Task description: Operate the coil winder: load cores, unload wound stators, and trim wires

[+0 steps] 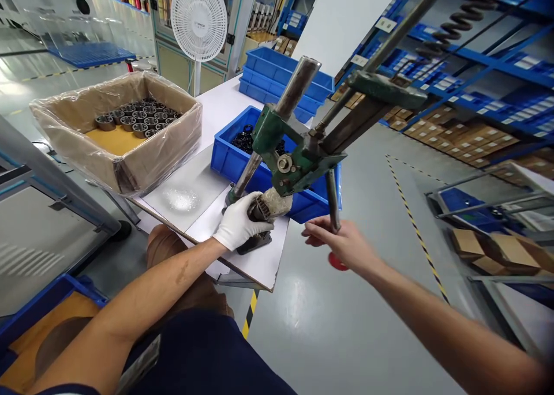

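My left hand wears a white glove. Its fingers are closed around a dark, ribbed metal cylinder at the base of a green hand press. Directly over the cylinder, a pale, rough-looking block sits under the press head and partly hides it. My bare right hand is wrapped loosely round the press lever, just above its red knob. The black foot of the press shows below my left hand.
A plastic-lined carton with several round metal cores stands at left. Behind the press is a blue bin holding black parts. Stacked blue crates and a white fan stand farther back. White granules lie on the table.
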The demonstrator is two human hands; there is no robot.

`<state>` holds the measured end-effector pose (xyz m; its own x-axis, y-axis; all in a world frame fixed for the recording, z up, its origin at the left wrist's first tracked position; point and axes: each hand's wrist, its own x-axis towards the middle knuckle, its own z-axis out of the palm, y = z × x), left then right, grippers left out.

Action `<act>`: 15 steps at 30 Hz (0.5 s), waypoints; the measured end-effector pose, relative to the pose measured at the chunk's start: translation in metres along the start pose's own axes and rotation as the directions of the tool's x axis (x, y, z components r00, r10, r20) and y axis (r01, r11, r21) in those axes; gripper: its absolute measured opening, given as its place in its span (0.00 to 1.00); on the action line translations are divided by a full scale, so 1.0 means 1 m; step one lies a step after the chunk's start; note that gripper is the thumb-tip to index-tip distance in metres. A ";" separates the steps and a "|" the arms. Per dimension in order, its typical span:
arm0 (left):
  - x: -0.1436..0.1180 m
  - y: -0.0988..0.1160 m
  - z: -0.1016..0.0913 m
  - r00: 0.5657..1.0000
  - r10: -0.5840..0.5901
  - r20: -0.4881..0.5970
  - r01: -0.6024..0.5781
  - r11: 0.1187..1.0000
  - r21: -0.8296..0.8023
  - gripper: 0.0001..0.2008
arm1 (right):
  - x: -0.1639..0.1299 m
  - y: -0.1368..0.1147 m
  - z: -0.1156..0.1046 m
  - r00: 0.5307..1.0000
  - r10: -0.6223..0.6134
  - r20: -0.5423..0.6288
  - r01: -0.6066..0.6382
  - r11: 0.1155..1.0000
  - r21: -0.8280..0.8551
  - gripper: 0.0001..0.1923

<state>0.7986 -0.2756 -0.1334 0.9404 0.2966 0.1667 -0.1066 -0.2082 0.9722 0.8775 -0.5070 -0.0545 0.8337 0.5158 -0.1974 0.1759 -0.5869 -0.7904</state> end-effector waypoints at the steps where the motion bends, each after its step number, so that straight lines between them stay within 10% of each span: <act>1: 0.000 -0.001 0.000 1.000 0.002 0.002 -0.002 1.000 -0.013 0.38 | 0.005 0.005 0.013 0.999 -0.022 -0.047 0.024 0.999 0.035 0.27; 7: -0.004 -0.008 0.005 0.998 0.048 -0.029 -0.050 0.996 -0.075 0.37 | 0.053 0.033 0.061 0.903 -0.186 -0.387 0.207 0.978 0.013 0.32; 15: -0.003 -0.008 0.002 0.993 0.075 -0.094 -0.078 0.997 -0.028 0.36 | 0.056 0.036 0.069 0.887 -0.235 -0.397 0.235 0.971 -0.049 0.35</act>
<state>0.7971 -0.2769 -0.1424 0.8951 0.3662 0.2542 -0.1892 -0.2042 0.9605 0.8948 -0.4562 -0.1343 0.9062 0.3479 0.2404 0.3922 -0.4789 -0.7854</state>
